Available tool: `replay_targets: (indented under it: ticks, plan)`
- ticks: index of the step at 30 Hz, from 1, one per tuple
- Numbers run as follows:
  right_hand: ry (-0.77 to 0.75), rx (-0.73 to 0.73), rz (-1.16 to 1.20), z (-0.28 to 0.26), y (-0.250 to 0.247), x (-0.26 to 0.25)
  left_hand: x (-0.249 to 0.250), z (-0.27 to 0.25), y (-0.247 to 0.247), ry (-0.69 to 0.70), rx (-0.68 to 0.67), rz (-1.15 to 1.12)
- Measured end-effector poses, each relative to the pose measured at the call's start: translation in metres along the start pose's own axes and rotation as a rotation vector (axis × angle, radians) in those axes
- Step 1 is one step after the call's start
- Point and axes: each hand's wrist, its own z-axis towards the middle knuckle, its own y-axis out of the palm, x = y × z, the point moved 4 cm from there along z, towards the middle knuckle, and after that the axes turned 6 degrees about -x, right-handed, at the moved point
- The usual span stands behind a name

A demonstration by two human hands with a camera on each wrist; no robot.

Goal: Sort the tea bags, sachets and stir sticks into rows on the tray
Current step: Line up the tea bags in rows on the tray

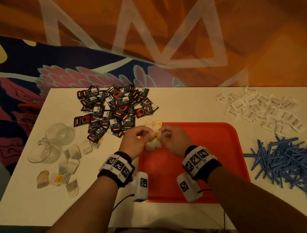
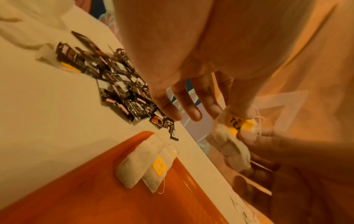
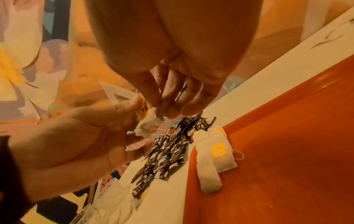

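A tea bag [image 1: 155, 140] with a yellow tag was held above the far left corner of the red tray [image 1: 224, 147], pinched from both sides by the fingers of the left hand [image 1: 135, 138] and the right hand [image 1: 174, 139]. Two more tea bags [image 2: 145, 165] were seen lying on that corner's rim. On the white table [image 1: 184, 103], black sachets [image 1: 116, 110], white sachets [image 1: 261, 108], blue stir sticks [image 1: 288, 161] and loose tea bags [image 1: 67, 168] were left in separate heaps.
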Motion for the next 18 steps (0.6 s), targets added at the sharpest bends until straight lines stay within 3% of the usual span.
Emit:
replay_targets:
  ticks: [4,10,14,18]
  plan:
    - [0.045,0.027,0.039,-0.002,0.004,0.012,-0.009,0.004,-0.003,-0.044,0.083,-0.015]
    - [0.253,0.000,0.043,0.003,0.017,0.045,-0.032,0.010,0.003,-0.104,0.099,0.059]
    - [0.435,-0.039,-0.074,0.004,0.019,0.074,-0.061,0.012,-0.006,-0.194,0.101,0.403]
    - [0.542,-0.061,-0.108,0.009,0.026,0.094,-0.075,0.013,0.001,-0.084,-0.105,0.823]
